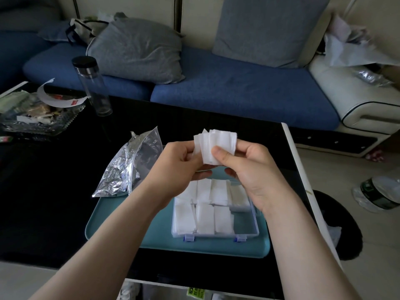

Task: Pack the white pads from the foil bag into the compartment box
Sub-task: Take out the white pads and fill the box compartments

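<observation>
At the table's (43, 202) far left edge, a glass dish (32, 128) is holding paper scraps; a red label there is too small to read. A bottle (93, 87) is standing just beside it. The foil bag (127, 167) is lying across the tray's (129, 230) far left corner. The left hand (184, 161) and right hand (249, 167) are pinching a stack of pads (218, 144) above the box (216, 234), whose compartments are holding more.
</observation>
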A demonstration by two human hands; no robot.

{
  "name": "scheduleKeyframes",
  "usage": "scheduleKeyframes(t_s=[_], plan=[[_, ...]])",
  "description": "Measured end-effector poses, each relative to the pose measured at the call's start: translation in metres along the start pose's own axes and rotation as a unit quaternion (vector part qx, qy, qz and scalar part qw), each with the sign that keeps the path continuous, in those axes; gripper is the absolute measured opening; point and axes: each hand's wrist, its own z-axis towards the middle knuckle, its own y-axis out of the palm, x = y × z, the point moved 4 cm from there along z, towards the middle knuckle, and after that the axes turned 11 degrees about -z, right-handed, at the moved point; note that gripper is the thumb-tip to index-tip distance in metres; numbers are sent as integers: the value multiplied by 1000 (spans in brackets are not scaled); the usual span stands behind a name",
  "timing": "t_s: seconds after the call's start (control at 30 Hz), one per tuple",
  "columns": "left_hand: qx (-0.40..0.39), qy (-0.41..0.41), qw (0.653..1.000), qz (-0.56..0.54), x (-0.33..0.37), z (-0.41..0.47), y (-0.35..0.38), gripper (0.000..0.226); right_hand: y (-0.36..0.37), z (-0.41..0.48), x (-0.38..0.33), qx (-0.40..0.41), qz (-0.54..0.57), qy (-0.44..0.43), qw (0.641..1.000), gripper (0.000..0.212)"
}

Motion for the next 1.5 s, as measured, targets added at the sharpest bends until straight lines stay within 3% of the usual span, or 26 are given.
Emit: scheduleKeyframes(t_s=[0.17, 0.47, 0.63, 0.8, 1.03, 1.23, 1.4, 1.5], plan=[[-37, -11, 998, 43, -1, -1, 1, 26, 2, -1, 0, 6, -36, -12, 999, 25], [-7, -61, 994, -92, -5, 2, -2, 30, -3, 4, 3, 25, -3, 28, 999, 12], [61, -48, 988, -131, -4, 4, -4, 30, -9, 8, 13, 78, 138, 82, 984, 11], [119, -42, 976, -176, -5, 6, -7, 29, -1, 5, 14, 37, 269, 157, 950, 16], [110, -37, 965, -233, -4, 4, -4, 25, 17, 4, 12, 0, 258, 146, 955, 38], [127, -68, 947, -288, -9, 6, -5, 25, 34, 1, 5, -37, 293, 150, 944, 31], [126, -121, 956, -236, -11, 5, -6, 26, 28, 3, 8, 28, 204, 127, 970, 34], [136, -87, 979, -128, -5, 3, -11, 28, 18, 2, 4, 62, 91, 70, 991, 29]])
